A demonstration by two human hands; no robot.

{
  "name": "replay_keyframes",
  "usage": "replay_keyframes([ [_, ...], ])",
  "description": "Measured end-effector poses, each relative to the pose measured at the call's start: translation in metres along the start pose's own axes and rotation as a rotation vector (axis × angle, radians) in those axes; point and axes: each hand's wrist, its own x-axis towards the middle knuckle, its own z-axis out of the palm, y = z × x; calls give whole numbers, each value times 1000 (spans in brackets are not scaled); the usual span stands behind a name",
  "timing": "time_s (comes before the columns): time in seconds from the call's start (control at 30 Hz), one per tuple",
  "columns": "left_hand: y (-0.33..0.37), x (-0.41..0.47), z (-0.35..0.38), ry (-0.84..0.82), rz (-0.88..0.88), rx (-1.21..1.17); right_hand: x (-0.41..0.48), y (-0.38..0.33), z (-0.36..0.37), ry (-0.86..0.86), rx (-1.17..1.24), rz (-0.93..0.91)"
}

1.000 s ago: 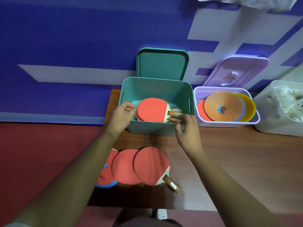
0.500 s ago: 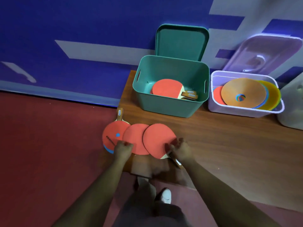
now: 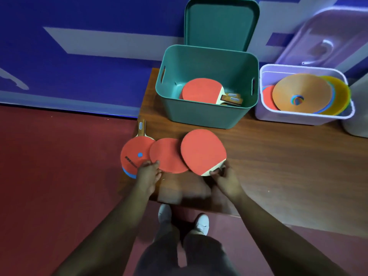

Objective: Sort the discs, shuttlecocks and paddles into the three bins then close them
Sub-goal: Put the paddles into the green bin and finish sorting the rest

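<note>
- Right grip (image 3: 225,175): fingers curled round the hidden handle of the right paddle (image 3: 203,151). The cream neck of the blade emerges just above the knuckles.
- Right paddle: round red face, cream wedge at the neck. It lies on the table (image 3: 278,156) near the front edge and overlaps the middle paddle (image 3: 169,155).
- Left grip (image 3: 148,172): knuckles up, fingertips bent onto the near rims of the middle paddle and the left paddle (image 3: 135,152), where the two overlap. Whether it has closed on either cannot be told.
- Middle paddle: plain red face, handle out of sight beneath the left grip.
- Left paddle: red face with a blue dot and dark lettering, blue showing under the near rim. Its wooden handle points away from the person, and the blade overhangs the table's left edge.
- Green bin (image 3: 199,114): open, at the back of the table and well apart from both grips. It holds stacked red paddles (image 3: 201,89) with handles to the right.
- Green lid (image 3: 221,22): stands upright against the wall behind its bin.
- Lilac bin (image 3: 298,118): just right of the green bin. It holds an orange disc (image 3: 300,92) over yellow, blue and red ones.
- Lilac lid (image 3: 326,36): leans on the wall behind the lilac bin.
</note>
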Motion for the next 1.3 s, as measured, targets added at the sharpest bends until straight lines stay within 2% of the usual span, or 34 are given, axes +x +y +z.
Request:
replay_keyframes([
  [0.07, 8, -6, 0, -103, -31, -68, 1, 2, -18, -26, -26, -46],
  [0.13, 17, -11, -2, -147, -11, -31, -2, -13, -31, -69, -99, -123],
  [0.3, 43, -25, -5, -244, 60, 69, -9, -60, -33, -232, -490, -255],
  [0.5, 71, -43, -4, -346, 94, 24, -17, -87, -29, -255, -394, -312],
  [0.6, 79, -49, -8, -391, 101, 5, -18, -96, -34, -211, -493, -388],
  [0.77, 93, -56, -7, -432, 110, -14, -24, -113, -41, -341, -529, -337],
  [0.97, 118, -62, 0, -513, 174, 59, -25, -132, -45, -89, -664, -441],
  [1.1, 146, -65, 12, -623, 244, 8, -25, -154, -49, 122, -601, -558],
  [1.3, 192, -61, 48, -705, 320, -58, 12, -194, -75, 185, -653, -603],
])
